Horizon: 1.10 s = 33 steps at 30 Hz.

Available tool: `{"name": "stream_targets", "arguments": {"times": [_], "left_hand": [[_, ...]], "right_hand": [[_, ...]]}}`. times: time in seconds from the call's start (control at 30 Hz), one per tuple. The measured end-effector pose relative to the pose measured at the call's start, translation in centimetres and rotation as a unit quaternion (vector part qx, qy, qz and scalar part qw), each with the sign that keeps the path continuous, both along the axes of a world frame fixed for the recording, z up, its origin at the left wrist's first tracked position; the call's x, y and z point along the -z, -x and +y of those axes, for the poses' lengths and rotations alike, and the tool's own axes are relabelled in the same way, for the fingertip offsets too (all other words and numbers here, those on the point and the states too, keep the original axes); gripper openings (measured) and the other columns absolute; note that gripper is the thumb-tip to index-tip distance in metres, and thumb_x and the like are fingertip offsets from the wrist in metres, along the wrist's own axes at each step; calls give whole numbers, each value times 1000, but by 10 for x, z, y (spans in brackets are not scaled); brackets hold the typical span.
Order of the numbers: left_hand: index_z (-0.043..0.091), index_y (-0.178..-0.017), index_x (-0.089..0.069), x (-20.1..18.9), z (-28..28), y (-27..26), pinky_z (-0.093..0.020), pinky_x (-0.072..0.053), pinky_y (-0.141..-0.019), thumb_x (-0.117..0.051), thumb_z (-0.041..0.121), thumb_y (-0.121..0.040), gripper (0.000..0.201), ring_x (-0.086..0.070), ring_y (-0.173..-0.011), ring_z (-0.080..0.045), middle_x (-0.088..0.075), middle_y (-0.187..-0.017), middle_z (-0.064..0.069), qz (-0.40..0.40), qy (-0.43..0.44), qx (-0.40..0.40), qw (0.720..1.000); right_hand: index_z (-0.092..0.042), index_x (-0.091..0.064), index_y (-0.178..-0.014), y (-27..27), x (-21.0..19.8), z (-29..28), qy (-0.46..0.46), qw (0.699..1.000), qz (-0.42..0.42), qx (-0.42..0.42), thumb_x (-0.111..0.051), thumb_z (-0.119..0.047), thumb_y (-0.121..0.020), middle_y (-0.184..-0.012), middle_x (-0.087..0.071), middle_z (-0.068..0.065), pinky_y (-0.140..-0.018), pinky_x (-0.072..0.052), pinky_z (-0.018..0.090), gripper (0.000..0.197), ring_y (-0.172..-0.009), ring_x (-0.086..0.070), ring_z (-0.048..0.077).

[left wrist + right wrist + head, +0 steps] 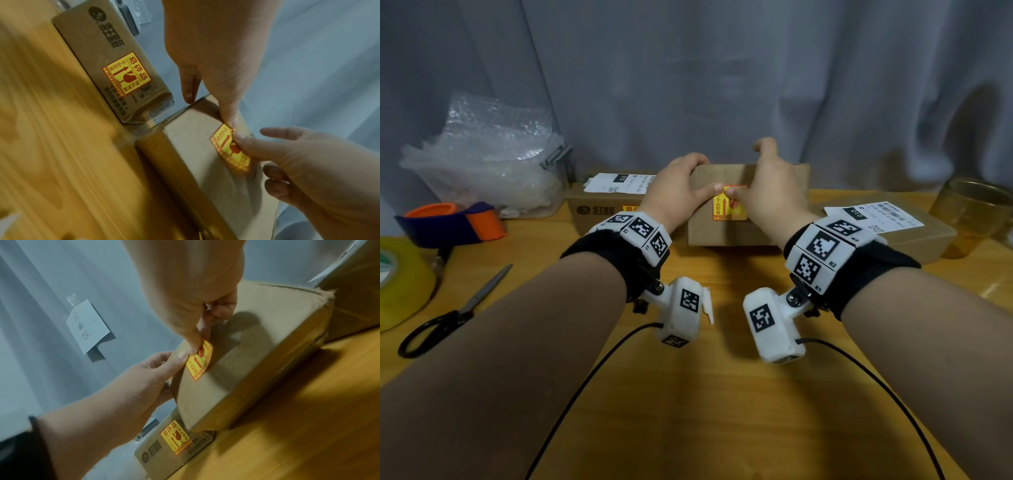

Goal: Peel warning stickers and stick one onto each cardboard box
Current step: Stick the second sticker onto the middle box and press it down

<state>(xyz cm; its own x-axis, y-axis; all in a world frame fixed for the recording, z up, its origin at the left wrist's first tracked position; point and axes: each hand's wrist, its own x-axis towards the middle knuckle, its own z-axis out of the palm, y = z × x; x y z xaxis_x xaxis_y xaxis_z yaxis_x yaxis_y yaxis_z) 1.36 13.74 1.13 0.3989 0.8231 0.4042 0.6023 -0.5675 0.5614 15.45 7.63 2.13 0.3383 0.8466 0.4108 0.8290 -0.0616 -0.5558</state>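
Note:
A plain cardboard box (pixel 722 233) stands at the middle of the wooden table, with a yellow-and-red warning sticker (pixel 724 207) on its front face. My left hand (pixel 681 188) grips the box's top left corner, fingers over the top and thumb (pixel 228 116) on the sticker's upper edge. The thumb (pixel 193 344) of my right hand (pixel 767 192) presses the sticker (pixel 198 363) flat, with the index finger lifted off the box. The printed box (pixel 599 205) on the left carries its own warning sticker (pixel 127 74). A flat box (pixel 914 236) with a shipping label lies to the right.
Bubble wrap (pixel 489 154) fills a clear bin at the back left. A blue-and-orange tape dispenser (pixel 455 222), a yellow tape roll (pixel 400 281) and scissors (pixel 455 311) lie on the left. An amber glass jar (pixel 976 216) stands far right. A grey curtain hangs behind.

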Motion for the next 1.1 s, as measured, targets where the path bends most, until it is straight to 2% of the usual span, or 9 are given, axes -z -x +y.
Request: {"name": "stream_targets", "arguments": {"times": [0.17,0.3,0.37,0.5,0.7,0.8,0.9,1.0,1.1], "left_hand": [[20,-123,-51,-2,0,-1,-36,-47,-93,-62,39,-85,44,-52,-109,-19,-54,-122,-3,3,3,-2,1000],[19,-122,-51,-1,1,-2,-36,-48,-91,-61,40,-85,44,-54,-107,-19,-54,-121,-4,0,2,3,1000],[19,-124,-51,0,2,-2,-36,-48,-91,-61,39,-85,45,-54,-108,-20,-54,-122,-5,-4,5,2,1000],[20,-125,-50,0,5,-2,-32,-46,-89,-60,38,-87,43,-53,-109,-18,-54,-123,-4,1,5,1,1000],[21,-125,-48,-1,7,-2,-30,-44,-89,-60,40,-86,45,-51,-110,-17,-53,-124,-3,10,-1,-3,1000],[21,-129,-44,1,7,0,-30,-45,-90,-69,42,-78,60,-50,-112,-17,-50,-127,-3,31,-2,12,999],[22,-136,-30,9,4,1,-38,-42,-100,-79,48,-63,93,-42,-121,-20,-36,-136,-3,79,6,28,996],[24,-139,-21,10,4,1,-47,-39,-104,-81,53,-56,107,-35,-127,-25,-28,-140,-3,130,14,25,991],[23,-138,-25,10,6,1,-48,-38,-105,-72,54,-69,89,-37,-126,-28,-30,-139,-6,110,15,28,993]], "right_hand": [[-16,-45,-123,-18,-5,-7,-11,998,-44,39,-72,-40,-78,-121,-53,9,-91,-41,39,58,-114,-49,28],[-30,-47,-132,-18,0,-1,9,987,-162,19,-45,-66,-83,-144,-37,10,-112,-13,52,60,-136,-27,32],[-34,-45,-133,-15,5,5,54,983,-176,8,-36,-75,-81,-145,-39,6,-112,-3,60,67,-140,-23,32],[-33,-42,-134,-23,4,6,74,985,-154,-12,-48,-69,-80,-136,-46,3,-102,-28,56,65,-131,-32,30],[-33,-31,-139,-41,-1,5,120,978,-160,-66,-66,-63,-70,-140,-39,2,-99,-34,54,83,-133,-27,28],[-33,-26,-141,-41,-2,5,134,974,-168,-75,-73,-63,-62,-142,-35,1,-102,-33,55,96,-136,-24,27],[-34,-25,-140,-42,-4,5,149,971,-168,-81,-76,-61,-58,-142,-34,0,-104,-32,55,101,-136,-22,25],[-34,-27,-140,-42,-5,2,152,974,-141,-88,-67,-67,-65,-142,-34,1,-104,-31,53,91,-137,-20,25],[-33,-32,-138,-36,-1,2,120,982,-132,-60,-52,-68,-78,-142,-37,2,-102,-32,54,72,-137,-22,26]]}}
